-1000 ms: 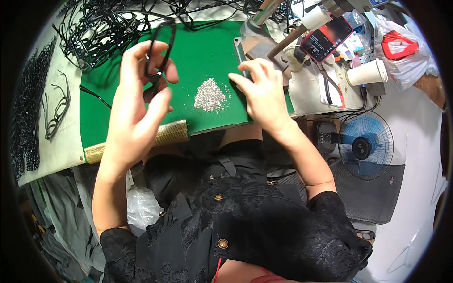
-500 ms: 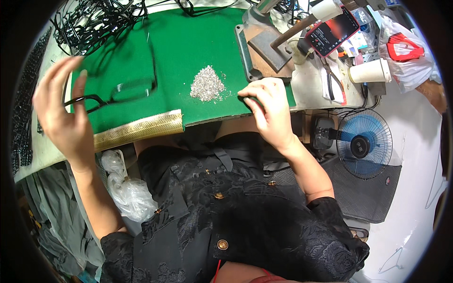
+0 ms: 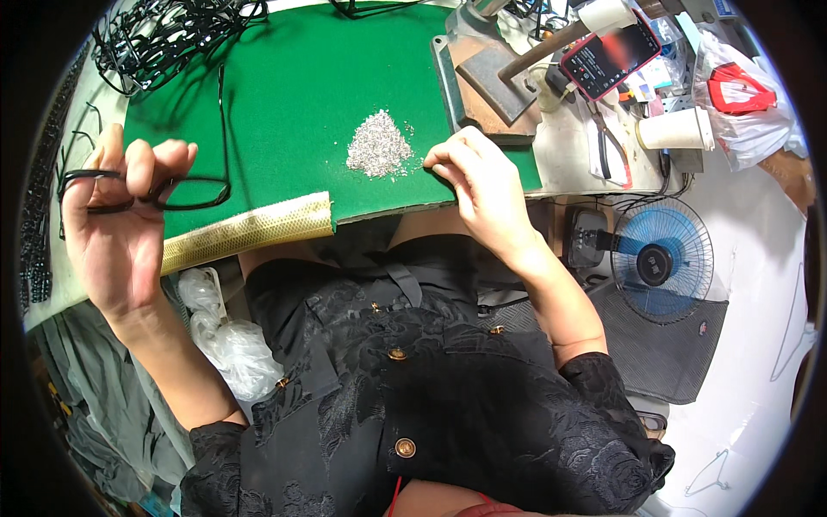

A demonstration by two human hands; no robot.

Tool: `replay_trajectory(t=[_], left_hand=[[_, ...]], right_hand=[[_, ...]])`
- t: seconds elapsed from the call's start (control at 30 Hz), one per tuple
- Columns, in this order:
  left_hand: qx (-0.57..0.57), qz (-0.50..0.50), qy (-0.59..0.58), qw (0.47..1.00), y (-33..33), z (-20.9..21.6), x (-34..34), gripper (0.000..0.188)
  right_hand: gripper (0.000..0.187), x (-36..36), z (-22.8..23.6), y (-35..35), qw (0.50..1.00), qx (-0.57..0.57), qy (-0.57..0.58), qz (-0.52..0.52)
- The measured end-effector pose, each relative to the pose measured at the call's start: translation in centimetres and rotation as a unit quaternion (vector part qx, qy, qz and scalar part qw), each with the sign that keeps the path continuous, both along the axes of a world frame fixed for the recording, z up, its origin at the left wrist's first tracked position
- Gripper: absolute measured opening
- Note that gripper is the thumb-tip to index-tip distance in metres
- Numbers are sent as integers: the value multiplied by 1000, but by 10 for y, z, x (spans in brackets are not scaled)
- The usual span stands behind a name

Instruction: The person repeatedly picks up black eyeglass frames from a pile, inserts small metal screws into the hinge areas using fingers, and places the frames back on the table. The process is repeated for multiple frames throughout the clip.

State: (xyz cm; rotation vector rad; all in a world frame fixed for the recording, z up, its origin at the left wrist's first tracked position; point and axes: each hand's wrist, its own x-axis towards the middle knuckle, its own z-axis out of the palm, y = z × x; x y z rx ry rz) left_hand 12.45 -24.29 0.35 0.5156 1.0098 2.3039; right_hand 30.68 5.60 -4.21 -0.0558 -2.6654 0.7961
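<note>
Above the left side of the green mat (image 3: 284, 103), my left hand (image 3: 121, 250) is raised, its palm showing and fingers curled round a black eyeglass frame (image 3: 191, 207). One temple arm of the frame sticks up away from me. On the mat lies a small heap of tiny silvery pieces (image 3: 379, 146), too small to name. My right hand (image 3: 491, 198) rests at the mat's near edge, just right of the heap. Thumb and forefinger are pinched together there; whatever is between them, I cannot make out.
Many black eyeglass frames (image 3: 172, 43) lie tangled at the back left. A metal press stand (image 3: 487, 77) is at the back right, with a phone (image 3: 612, 56), pliers (image 3: 607, 146) and a paper cup (image 3: 676, 129) beyond. A gold perforated strip (image 3: 250, 231) lines the near edge. A fan (image 3: 659, 263) stands lower right.
My left hand has turned its palm into view, swinging the eyeglass frame round and leftward. My right hand has shifted slightly left, closer to the heap, still pinched.
</note>
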Motion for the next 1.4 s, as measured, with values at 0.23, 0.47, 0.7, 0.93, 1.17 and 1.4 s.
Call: replay_trajectory(t=[0.23,0.47,0.7,0.93,1.17,1.4], left_hand=[[42,-122,-53,990,17,22,14,29],[-12,-68,51,996,28,39,29,28],[-177,19,138,974,45,47,50,44],[-236,32,204,950,65,44,59,55],[-216,-11,144,966,73,37,58,41],[-172,-47,111,978,77,40,66,39]], right_hand=[[11,2,1,2,999,-33,-3,-10],[10,1,-1,-2,999,-16,-6,-28],[9,-2,1,-4,1000,15,-5,-10],[10,-2,2,-3,1000,20,-21,-1],[14,-4,0,-7,998,53,-8,-14],[14,-2,0,-18,992,117,-15,-51]])
